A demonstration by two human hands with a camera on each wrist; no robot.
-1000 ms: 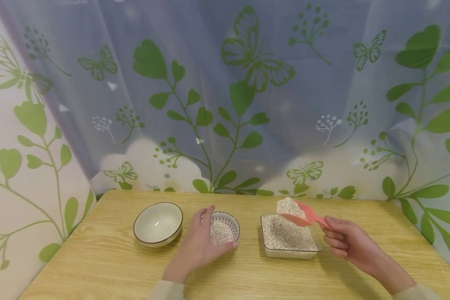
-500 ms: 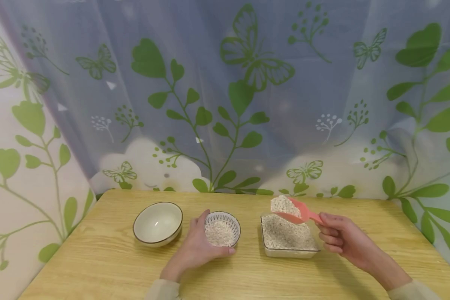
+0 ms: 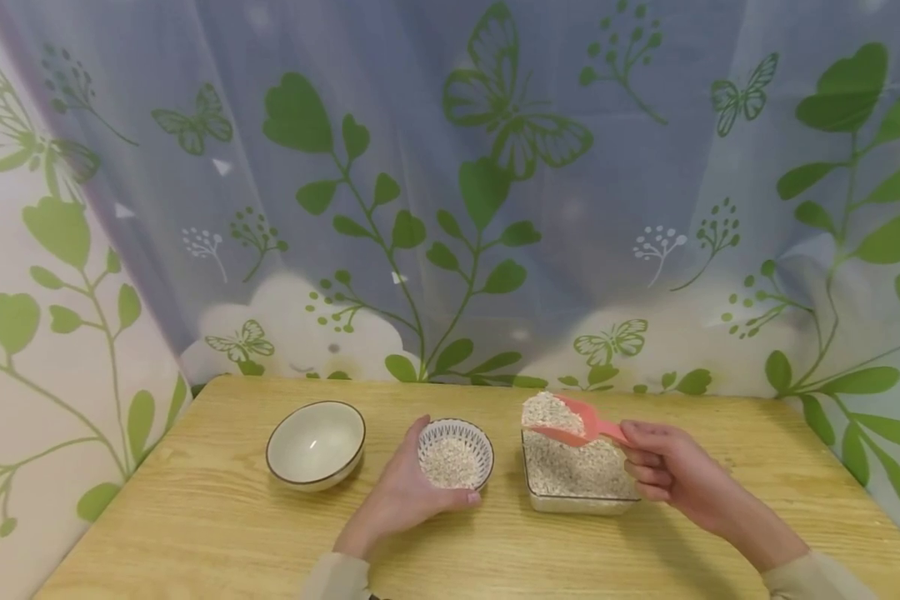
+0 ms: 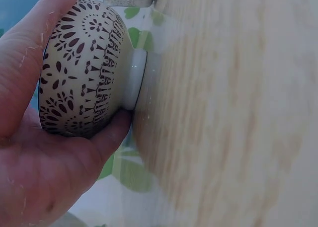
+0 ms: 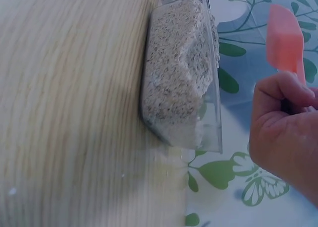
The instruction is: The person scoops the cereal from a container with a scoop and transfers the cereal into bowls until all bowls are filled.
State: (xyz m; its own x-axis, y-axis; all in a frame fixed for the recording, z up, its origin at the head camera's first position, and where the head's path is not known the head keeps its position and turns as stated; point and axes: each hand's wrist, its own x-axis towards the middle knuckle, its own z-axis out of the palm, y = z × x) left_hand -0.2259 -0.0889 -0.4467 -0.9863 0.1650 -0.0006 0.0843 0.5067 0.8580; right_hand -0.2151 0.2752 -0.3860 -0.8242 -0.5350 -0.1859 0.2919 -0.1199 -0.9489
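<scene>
My left hand [image 3: 401,498] grips a small patterned bowl [image 3: 479,445], thumb at its near side and fingers round the left. Pale flakes like oats [image 3: 450,463] lie inside it. The left wrist view shows the bowl's dark-printed outside [image 4: 82,70], with a finger under it beside the white foot. My right hand [image 3: 671,468] pinches the handle of a pink scoop [image 3: 588,420], which carries a heaped load of flakes [image 3: 549,413]. The scoop is raised over the back left part of a clear rectangular container [image 3: 585,505] full of the same flakes.
A larger cream bowl [image 3: 317,446] with a dark rim stands to the left of my left hand, with no contents showing. Everything is on a wooden table [image 3: 217,533]. A curtain [image 3: 390,208] printed with leaves and butterflies hangs behind the table's back edge.
The left hand's fingers have closed round the small bowl and shifted it slightly right. My right hand has brought the loaded scoop leftward across the container.
</scene>
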